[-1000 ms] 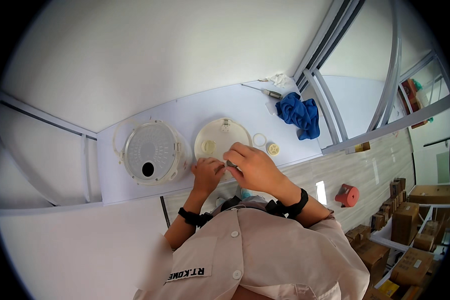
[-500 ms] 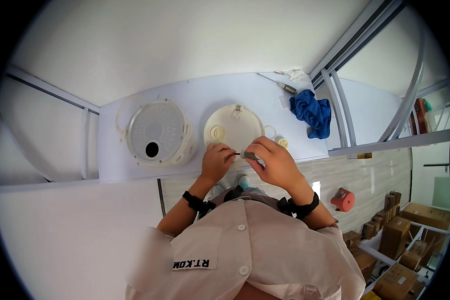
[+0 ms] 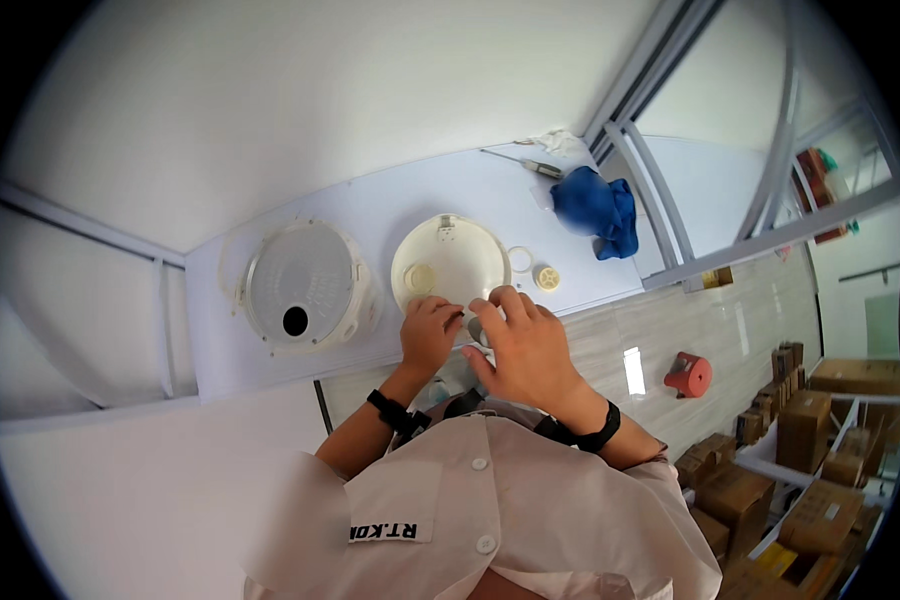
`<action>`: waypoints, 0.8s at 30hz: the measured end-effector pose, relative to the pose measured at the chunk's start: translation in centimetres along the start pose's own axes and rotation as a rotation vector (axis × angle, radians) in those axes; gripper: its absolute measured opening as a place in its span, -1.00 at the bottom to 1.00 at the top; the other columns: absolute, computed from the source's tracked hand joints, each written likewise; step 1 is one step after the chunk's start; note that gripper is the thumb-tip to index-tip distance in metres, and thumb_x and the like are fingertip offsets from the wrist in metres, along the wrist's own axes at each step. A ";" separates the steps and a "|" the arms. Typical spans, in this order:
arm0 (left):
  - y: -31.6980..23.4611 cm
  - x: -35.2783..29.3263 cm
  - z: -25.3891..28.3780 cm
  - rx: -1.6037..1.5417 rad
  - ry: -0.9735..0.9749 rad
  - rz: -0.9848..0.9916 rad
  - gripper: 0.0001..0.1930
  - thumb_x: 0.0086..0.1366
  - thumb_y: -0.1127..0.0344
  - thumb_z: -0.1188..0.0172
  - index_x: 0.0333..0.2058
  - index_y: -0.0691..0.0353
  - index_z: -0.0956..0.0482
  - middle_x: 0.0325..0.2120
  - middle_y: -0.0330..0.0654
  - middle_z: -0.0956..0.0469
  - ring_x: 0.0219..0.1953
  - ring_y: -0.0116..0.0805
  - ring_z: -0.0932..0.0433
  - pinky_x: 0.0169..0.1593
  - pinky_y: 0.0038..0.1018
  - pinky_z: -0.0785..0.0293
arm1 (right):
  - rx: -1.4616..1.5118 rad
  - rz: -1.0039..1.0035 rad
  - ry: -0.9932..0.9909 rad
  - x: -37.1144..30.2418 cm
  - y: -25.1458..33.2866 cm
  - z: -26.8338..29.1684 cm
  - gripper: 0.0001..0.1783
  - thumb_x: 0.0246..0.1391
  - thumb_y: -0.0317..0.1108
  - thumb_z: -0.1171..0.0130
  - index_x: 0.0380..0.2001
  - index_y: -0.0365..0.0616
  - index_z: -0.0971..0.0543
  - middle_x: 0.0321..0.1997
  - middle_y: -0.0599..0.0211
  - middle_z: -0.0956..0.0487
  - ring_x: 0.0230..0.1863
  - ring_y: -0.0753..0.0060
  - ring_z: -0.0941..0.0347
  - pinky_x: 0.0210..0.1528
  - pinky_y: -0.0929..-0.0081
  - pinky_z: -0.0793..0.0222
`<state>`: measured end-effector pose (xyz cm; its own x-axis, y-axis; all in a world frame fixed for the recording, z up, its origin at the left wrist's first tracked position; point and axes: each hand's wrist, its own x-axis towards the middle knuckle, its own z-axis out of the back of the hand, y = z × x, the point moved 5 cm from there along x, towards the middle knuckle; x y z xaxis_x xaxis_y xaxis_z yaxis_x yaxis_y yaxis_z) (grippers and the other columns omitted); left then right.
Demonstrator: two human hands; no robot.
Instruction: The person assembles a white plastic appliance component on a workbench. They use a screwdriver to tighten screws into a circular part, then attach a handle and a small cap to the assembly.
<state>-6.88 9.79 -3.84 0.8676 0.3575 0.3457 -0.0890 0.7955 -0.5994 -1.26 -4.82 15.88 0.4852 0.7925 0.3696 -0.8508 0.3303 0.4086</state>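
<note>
My right hand (image 3: 530,350) has its thumb and fingers around the grey handle of a screwdriver (image 3: 477,332). The shaft is hidden behind my fingers. Close beside it, my left hand (image 3: 432,335) is closed with its fingertips together at the near rim of a round cream lid (image 3: 475,255); what they pinch is too small to make out. Inside the lid, toward its left, sits a small round cream cap (image 3: 421,278). A thin pale ring (image 3: 520,259) and a yellowish slotted round cap (image 3: 547,277) lie just right of the lid.
On the white table (image 3: 370,200), a white round appliance body (image 3: 305,285) with a dark hole stands at left. A second screwdriver (image 3: 540,167) and a blue cloth (image 3: 595,212) lie at the back right. Metal frame bars (image 3: 660,205) edge the right side; a red stool (image 3: 688,375) stands beyond.
The view has shifted and tilted slightly. My right hand's fingers have spread and shifted around the screwdriver handle, whose shaft is now hidden. My left hand stays at the lid's near rim.
</note>
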 end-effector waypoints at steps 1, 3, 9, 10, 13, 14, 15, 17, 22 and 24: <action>0.0 -0.1 0.0 0.001 -0.003 -0.006 -0.84 0.14 0.34 -0.44 -0.26 0.07 -0.78 -0.23 -0.31 -0.64 -0.09 -0.11 -0.55 -0.06 -0.22 -0.54 | 0.013 0.011 -0.033 -0.3 0.2 -0.1 -0.53 0.03 -0.30 -0.40 0.00 -0.16 -0.52 -0.19 0.19 -0.48 -0.30 0.14 -0.56 -0.38 0.25 -0.49; -0.1 -0.2 0.0 0.001 0.002 -0.007 -0.84 0.15 0.35 -0.43 -0.25 0.04 -0.78 -0.24 -0.32 -0.64 -0.10 -0.11 -0.55 -0.06 -0.22 -0.54 | 0.052 0.040 -0.067 -1.0 0.4 -0.6 -0.54 0.04 -0.34 -0.37 0.01 -0.17 -0.50 -0.19 0.16 -0.49 -0.29 0.12 -0.56 -0.37 0.23 -0.50; 0.0 -0.8 -0.7 0.043 -0.006 -0.014 -0.85 0.16 0.25 -0.34 -0.27 0.00 -0.76 -0.25 -0.34 -0.60 -0.07 -0.13 -0.51 -0.05 -0.24 -0.54 | -0.062 -0.190 0.035 -2.9 1.4 -2.2 -0.61 0.12 -0.30 -0.33 -0.01 -0.14 -0.51 -0.20 0.13 -0.53 -0.31 0.14 -0.61 -0.41 0.27 -0.51; 0.1 -0.9 -0.9 0.048 -0.012 -0.016 -0.85 0.17 0.25 -0.34 -0.27 -0.01 -0.76 -0.25 -0.34 -0.59 -0.07 -0.14 -0.51 -0.06 -0.24 -0.55 | -0.136 -0.304 0.113 -3.0 1.5 -2.4 -0.57 0.11 -0.27 -0.36 0.02 -0.14 -0.52 -0.20 0.13 -0.54 -0.31 0.14 -0.63 -0.42 0.29 -0.51; 0.4 -1.4 -1.2 0.073 0.001 -0.017 -0.84 0.20 0.28 -0.38 -0.22 -0.02 -0.78 -0.24 -0.35 -0.60 -0.05 -0.16 -0.52 -0.05 -0.24 -0.55 | -0.219 -0.530 0.250 -3.1 1.5 -2.9 -0.54 0.11 -0.22 -0.36 0.05 -0.14 -0.53 -0.21 0.13 -0.53 -0.30 0.15 -0.63 -0.44 0.28 -0.51; 0.5 -1.5 -1.4 0.084 0.010 -0.015 -0.83 0.21 0.29 -0.40 -0.20 -0.03 -0.79 -0.23 -0.35 -0.61 -0.05 -0.17 -0.52 -0.04 -0.24 -0.55 | -0.223 -0.584 0.279 -3.1 1.4 -2.8 -0.54 0.12 -0.21 -0.35 0.05 -0.15 -0.53 -0.22 0.12 -0.52 -0.30 0.15 -0.63 -0.44 0.27 -0.50; 0.4 -1.5 -1.2 0.088 0.016 -0.008 -0.83 0.21 0.29 -0.40 -0.19 -0.03 -0.79 -0.24 -0.35 -0.60 -0.05 -0.17 -0.52 -0.04 -0.24 -0.55 | -0.230 -0.500 0.154 -3.0 1.9 -2.1 -0.54 0.11 -0.22 -0.35 0.04 -0.16 -0.53 -0.23 0.12 -0.51 -0.30 0.14 -0.61 -0.44 0.26 -0.50; 0.1 -1.5 -1.0 0.098 0.024 0.009 -0.82 0.22 0.29 -0.39 -0.18 -0.04 -0.79 -0.24 -0.35 -0.60 -0.05 -0.18 -0.52 -0.05 -0.25 -0.55 | -0.247 -0.324 -0.092 -3.1 3.3 -0.6 -0.54 0.10 -0.24 -0.35 0.02 -0.20 -0.52 -0.25 0.11 -0.49 -0.31 0.12 -0.59 -0.43 0.25 -0.51; 0.4 -1.5 -1.1 0.134 0.087 0.051 -0.80 0.23 0.27 -0.39 -0.15 -0.05 -0.78 -0.21 -0.36 -0.59 -0.02 -0.18 -0.51 -0.04 -0.25 -0.56 | -0.215 -0.331 0.018 -3.8 2.5 -2.7 -0.52 0.08 -0.22 -0.30 0.03 -0.21 -0.47 -0.21 0.05 -0.48 -0.27 0.14 -0.56 -0.41 0.27 -0.48; 0.6 -1.7 -1.1 0.135 0.093 0.063 -0.79 0.23 0.25 -0.40 -0.14 -0.07 -0.78 -0.19 -0.37 -0.58 0.00 -0.18 -0.51 -0.03 -0.24 -0.56 | -0.198 -0.556 0.293 -3.8 2.3 -3.2 -0.51 0.06 -0.26 -0.31 0.02 -0.26 -0.48 -0.19 0.06 -0.46 -0.22 0.11 -0.57 -0.42 0.25 -0.50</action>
<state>-7.86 9.13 -5.64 0.8994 0.3665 0.2383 -0.2039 0.8338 -0.5130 -5.77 -5.45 12.74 0.8121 0.5737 -0.1062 -0.5234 0.7968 0.3019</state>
